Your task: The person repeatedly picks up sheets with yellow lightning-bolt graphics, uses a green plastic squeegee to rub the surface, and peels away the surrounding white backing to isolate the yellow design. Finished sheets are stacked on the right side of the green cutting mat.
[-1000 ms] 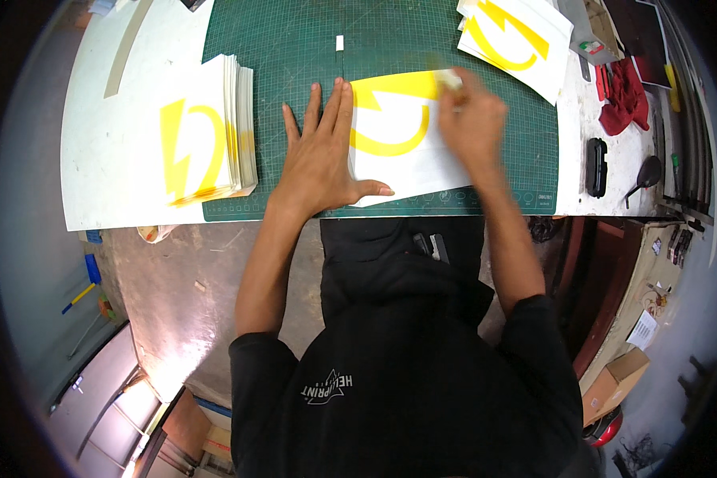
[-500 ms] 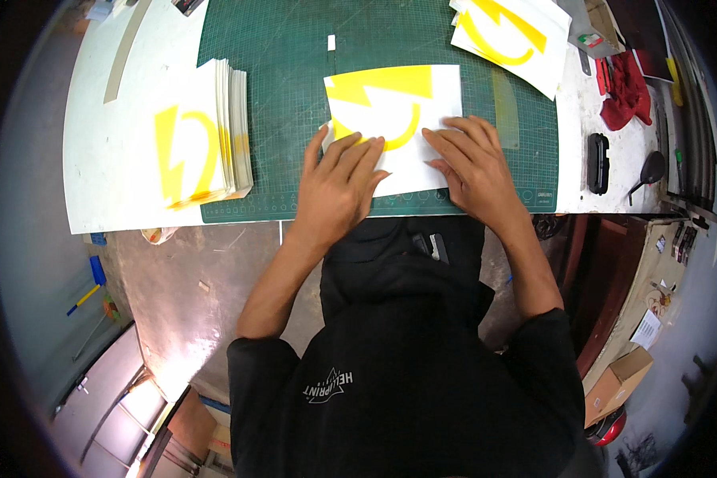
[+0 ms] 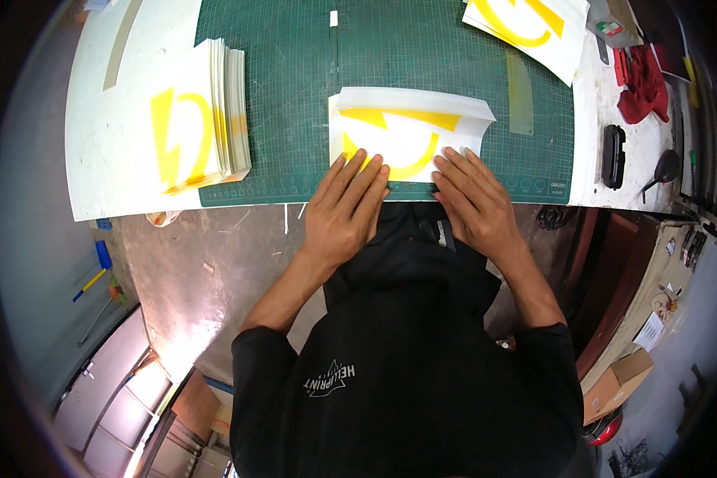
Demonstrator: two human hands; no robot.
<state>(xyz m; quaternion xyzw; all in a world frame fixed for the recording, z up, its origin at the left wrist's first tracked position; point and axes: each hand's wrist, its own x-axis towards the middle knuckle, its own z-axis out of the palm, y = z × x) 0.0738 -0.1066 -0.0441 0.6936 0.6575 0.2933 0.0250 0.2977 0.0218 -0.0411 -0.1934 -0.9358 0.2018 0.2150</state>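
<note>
A white sheet with yellow printed shapes (image 3: 406, 143) lies at the near edge of the green cutting mat (image 3: 291, 103). Its far edge curls up and folds over toward me as a whitish strip. My left hand (image 3: 344, 207) rests on the sheet's near left corner, fingers stretched out and flat. On the near right part lies my right hand (image 3: 479, 203), its fingers likewise extended. Both thumbs are partly hidden beside the mat's front edge, so I cannot tell whether they pinch the sheet from below.
To the left stands a thick stack of similar yellow-printed sheets (image 3: 183, 135). More printed sheets (image 3: 567, 56) lie at the far right. Beyond them are a red cloth (image 3: 644, 95), a black case (image 3: 613, 157) and a black spoon-shaped item (image 3: 666, 167). A translucent yellowish strip (image 3: 520, 99) lies on the mat.
Both hands have slid toward me with the sheet, down to the mat's front edge. The sheet's far edge, flat before, now curls up and over. The view has shifted slightly.
</note>
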